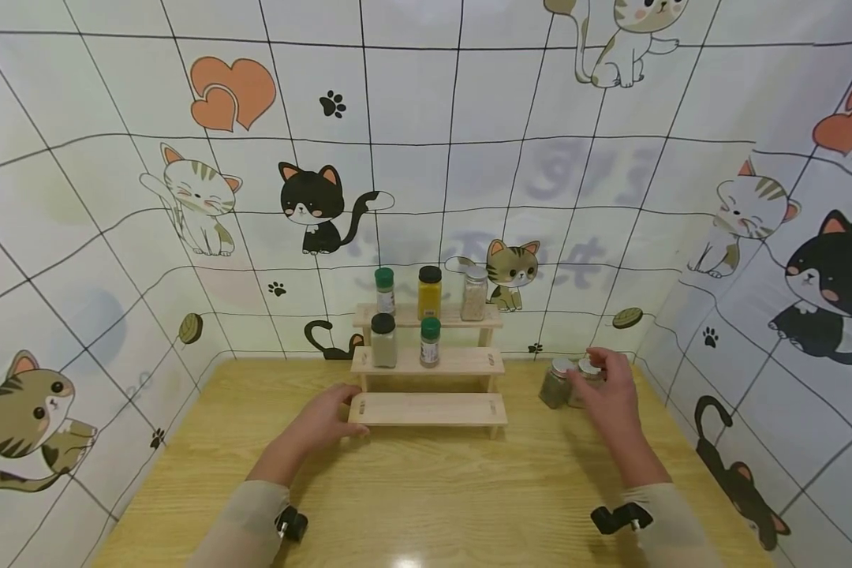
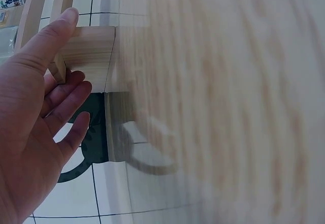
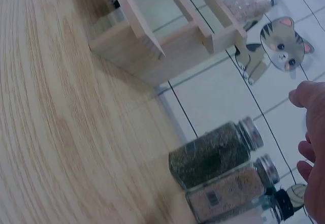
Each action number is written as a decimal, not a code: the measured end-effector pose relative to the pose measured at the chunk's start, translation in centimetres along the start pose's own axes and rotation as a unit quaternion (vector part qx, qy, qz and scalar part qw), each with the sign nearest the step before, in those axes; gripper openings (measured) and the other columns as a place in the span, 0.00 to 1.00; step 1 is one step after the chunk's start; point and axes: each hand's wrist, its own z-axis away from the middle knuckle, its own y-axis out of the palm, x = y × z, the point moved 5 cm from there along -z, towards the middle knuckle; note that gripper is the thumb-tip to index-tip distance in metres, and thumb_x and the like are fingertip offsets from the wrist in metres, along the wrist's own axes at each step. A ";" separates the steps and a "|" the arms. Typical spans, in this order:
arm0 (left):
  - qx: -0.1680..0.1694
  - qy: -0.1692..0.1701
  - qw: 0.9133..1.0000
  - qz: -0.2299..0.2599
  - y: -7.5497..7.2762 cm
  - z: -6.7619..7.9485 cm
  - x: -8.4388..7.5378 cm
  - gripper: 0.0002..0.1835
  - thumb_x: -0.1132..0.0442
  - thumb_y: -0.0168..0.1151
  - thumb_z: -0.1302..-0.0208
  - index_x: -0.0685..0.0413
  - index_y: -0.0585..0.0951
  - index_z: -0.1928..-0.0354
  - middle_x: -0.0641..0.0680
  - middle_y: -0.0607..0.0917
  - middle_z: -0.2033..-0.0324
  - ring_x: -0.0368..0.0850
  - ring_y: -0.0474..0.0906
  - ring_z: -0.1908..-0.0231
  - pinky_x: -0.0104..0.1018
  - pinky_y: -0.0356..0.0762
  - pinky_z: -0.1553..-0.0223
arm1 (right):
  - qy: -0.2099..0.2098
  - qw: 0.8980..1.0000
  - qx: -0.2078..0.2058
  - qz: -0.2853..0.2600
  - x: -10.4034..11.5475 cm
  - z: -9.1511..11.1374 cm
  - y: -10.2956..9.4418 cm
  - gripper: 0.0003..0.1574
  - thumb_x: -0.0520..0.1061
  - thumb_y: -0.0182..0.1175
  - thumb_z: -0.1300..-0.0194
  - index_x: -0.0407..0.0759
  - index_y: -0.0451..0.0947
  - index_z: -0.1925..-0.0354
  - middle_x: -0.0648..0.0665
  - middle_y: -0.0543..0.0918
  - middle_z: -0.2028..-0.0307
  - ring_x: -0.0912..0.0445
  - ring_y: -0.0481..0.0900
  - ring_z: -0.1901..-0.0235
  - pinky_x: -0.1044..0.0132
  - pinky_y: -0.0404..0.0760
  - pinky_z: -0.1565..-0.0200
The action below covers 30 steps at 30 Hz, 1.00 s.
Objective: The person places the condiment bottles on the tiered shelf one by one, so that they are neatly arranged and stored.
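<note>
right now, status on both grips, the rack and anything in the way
Left grip around the lower left end of the three-tier wooden rack. Right grip open near green-herb jar and tan jar. Black-capped jar close beside the tan one.

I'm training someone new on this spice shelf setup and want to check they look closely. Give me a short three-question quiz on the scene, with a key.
1. How many jars stand on the middle tier of the wooden rack?
2. True or false: the left hand is at the rack's left end, while the right hand is by the dark green jar.
3. What colour is the lid of the yellow jar on the top tier?
a) green
b) black
c) silver

Key: 1. Two. 2. True. 3. b.
</note>
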 end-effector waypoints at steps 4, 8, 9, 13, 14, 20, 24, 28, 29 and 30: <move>0.002 0.001 1.000 -0.003 -0.1 0.0 -0.1 0.41 0.51 0.88 0.40 0.61 0.80 0.29 0.59 0.85 0.38 0.58 0.83 0.40 0.60 0.80 0.35 | 0.030 0.998 -0.046 0.009 -1.3 0.1 -1.1 0.30 0.38 0.72 0.25 0.32 0.74 0.31 0.30 0.73 0.38 0.35 0.74 0.39 0.39 0.75 0.40; 0.003 0.003 1.000 0.001 -0.1 0.0 -0.2 0.41 0.53 0.89 0.42 0.62 0.80 0.31 0.60 0.85 0.38 0.58 0.83 0.40 0.61 0.80 0.36 | 0.034 0.995 -0.086 0.024 -2.5 0.4 -1.9 0.29 0.38 0.72 0.26 0.31 0.75 0.33 0.28 0.71 0.37 0.33 0.72 0.39 0.37 0.74 0.44; 0.003 0.003 1.000 0.003 -0.1 0.0 -0.2 0.41 0.54 0.89 0.42 0.62 0.80 0.31 0.60 0.85 0.38 0.58 0.83 0.40 0.61 0.80 0.35 | 0.030 0.995 -0.092 0.028 -2.7 0.4 -2.1 0.29 0.37 0.73 0.27 0.31 0.76 0.34 0.28 0.71 0.38 0.33 0.72 0.40 0.37 0.73 0.44; 0.002 0.001 1.000 0.006 -0.2 0.0 -0.3 0.41 0.54 0.89 0.42 0.61 0.80 0.31 0.59 0.85 0.38 0.58 0.83 0.40 0.61 0.80 0.35 | 0.013 0.994 -0.107 0.036 -3.7 0.6 -2.3 0.29 0.35 0.75 0.30 0.28 0.76 0.36 0.26 0.71 0.41 0.32 0.70 0.42 0.36 0.72 0.44; 0.002 0.001 1.000 0.006 -0.2 0.0 -0.3 0.41 0.54 0.89 0.42 0.61 0.80 0.31 0.59 0.85 0.39 0.58 0.83 0.40 0.60 0.80 0.35 | 0.014 0.993 -0.108 0.036 -4.0 0.7 -2.3 0.30 0.34 0.75 0.31 0.27 0.76 0.36 0.26 0.71 0.41 0.33 0.70 0.42 0.36 0.72 0.44; 0.001 0.003 1.000 0.002 -0.1 -0.1 -0.1 0.40 0.52 0.89 0.42 0.60 0.81 0.32 0.57 0.86 0.41 0.56 0.83 0.41 0.60 0.80 0.36 | 0.043 0.994 -0.095 0.031 -5.4 1.4 -2.0 0.37 0.34 0.75 0.30 0.27 0.72 0.29 0.25 0.69 0.38 0.32 0.70 0.40 0.37 0.71 0.44; 0.002 -0.001 1.000 0.007 -0.1 -0.2 -0.1 0.41 0.52 0.89 0.42 0.59 0.81 0.31 0.57 0.85 0.40 0.57 0.83 0.40 0.60 0.80 0.36 | 0.061 0.994 -0.091 0.026 -6.7 1.6 -1.6 0.41 0.38 0.74 0.28 0.31 0.69 0.25 0.25 0.70 0.36 0.33 0.71 0.39 0.38 0.73 0.44; 0.003 -0.001 1.000 0.005 -0.1 -0.1 0.0 0.41 0.51 0.89 0.42 0.59 0.81 0.31 0.58 0.85 0.40 0.57 0.83 0.40 0.61 0.80 0.36 | 0.076 0.993 -0.085 0.024 -8.3 1.9 -0.8 0.40 0.38 0.73 0.29 0.34 0.69 0.25 0.26 0.71 0.37 0.34 0.72 0.40 0.38 0.73 0.45; 0.002 -0.001 1.000 0.004 -0.1 -0.1 0.0 0.41 0.51 0.89 0.42 0.59 0.81 0.31 0.57 0.85 0.40 0.57 0.83 0.41 0.61 0.80 0.36 | 0.076 0.993 -0.084 0.024 -8.6 2.0 -0.6 0.40 0.37 0.73 0.29 0.34 0.69 0.25 0.26 0.71 0.37 0.34 0.73 0.40 0.38 0.73 0.46; 0.002 -0.001 1.000 0.004 0.0 -0.2 0.1 0.41 0.51 0.89 0.42 0.59 0.81 0.31 0.57 0.86 0.40 0.57 0.83 0.41 0.61 0.80 0.36 | 0.075 0.993 -0.084 0.024 -8.7 2.1 -0.5 0.39 0.36 0.73 0.29 0.34 0.69 0.26 0.26 0.71 0.38 0.34 0.72 0.41 0.36 0.73 0.46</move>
